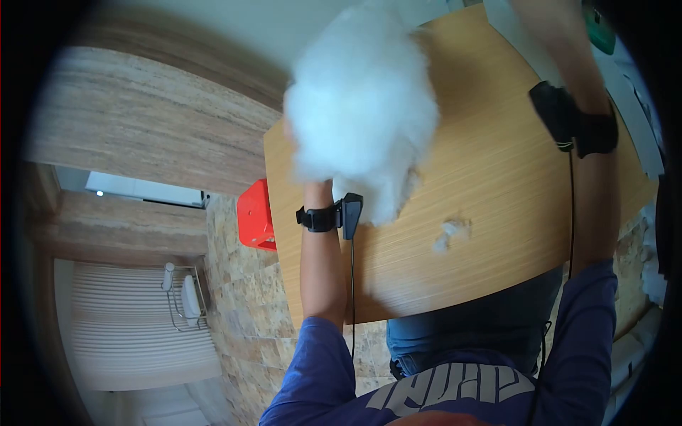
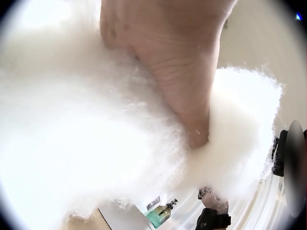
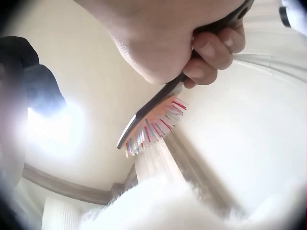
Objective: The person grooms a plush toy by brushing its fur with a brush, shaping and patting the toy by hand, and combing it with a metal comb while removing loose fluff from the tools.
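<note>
A big white fluffy mass [image 1: 362,92] is held up over the wooden table's left side by my left hand [image 2: 168,57]. The thumb sinks into the long fluff in the left wrist view; most of the fingers are hidden by it. My right hand [image 3: 211,55] grips the dark handle of a hairbrush [image 3: 153,124], fingers curled round it. Its orange pad carries red, pale and bluish bristles that face the white fluff [image 3: 148,206] below. In the head view the right hand is blurred at the top edge, apart from the fluff.
Loose white tufts [image 1: 451,234] lie on the wooden table [image 1: 490,177]. A red plastic stool [image 1: 256,216] stands by its left edge. A bottle of green liquid [image 2: 160,215] is beyond the fluff. Thin cables [image 1: 352,298] run from both wrist cameras along the arms.
</note>
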A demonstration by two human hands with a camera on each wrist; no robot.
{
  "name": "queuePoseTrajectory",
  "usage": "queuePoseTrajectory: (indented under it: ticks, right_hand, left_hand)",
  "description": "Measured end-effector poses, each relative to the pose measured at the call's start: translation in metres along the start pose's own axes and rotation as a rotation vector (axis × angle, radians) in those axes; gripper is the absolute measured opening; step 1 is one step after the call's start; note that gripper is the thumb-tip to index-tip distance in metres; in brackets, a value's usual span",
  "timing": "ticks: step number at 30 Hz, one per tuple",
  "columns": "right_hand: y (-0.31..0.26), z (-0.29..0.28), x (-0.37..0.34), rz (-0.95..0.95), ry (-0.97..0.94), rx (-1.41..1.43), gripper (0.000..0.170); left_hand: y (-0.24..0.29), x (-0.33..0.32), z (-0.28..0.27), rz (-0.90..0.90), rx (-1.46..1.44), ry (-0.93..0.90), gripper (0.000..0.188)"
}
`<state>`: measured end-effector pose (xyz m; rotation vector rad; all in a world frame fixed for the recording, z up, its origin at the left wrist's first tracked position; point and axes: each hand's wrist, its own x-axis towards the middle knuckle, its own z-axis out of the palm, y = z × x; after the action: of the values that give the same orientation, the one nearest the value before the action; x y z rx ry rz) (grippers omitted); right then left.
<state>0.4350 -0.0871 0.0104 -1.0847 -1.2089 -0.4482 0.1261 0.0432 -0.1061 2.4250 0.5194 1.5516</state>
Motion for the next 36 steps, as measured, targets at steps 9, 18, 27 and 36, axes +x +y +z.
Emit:
queuePoseTrajectory:
  ticks: [9,18,27,36]
  right_hand:
    - [0.002,0.051,-0.049,-0.213,-0.409,0.469,0.036]
    - [0.01,0.066,-0.071,-0.215,-0.284,0.453,0.039]
    - [0.008,0.056,-0.053,0.223,-0.122,0.563,0.048]
    - [-0.013,0.049,-0.043,0.478,-0.163,0.615,0.049]
  left_hand:
    - [0.025,-0.008,-0.04,0.012,0.083,-0.029,0.038]
    - [0.03,-0.008,-0.064,-0.005,0.091,-0.037,0.039]
    - [0.038,-0.028,-0.065,-0.047,-0.025,-0.08,0.039]
    - [0.048,-0.028,-0.063,-0.058,-0.004,-0.137,0.039]
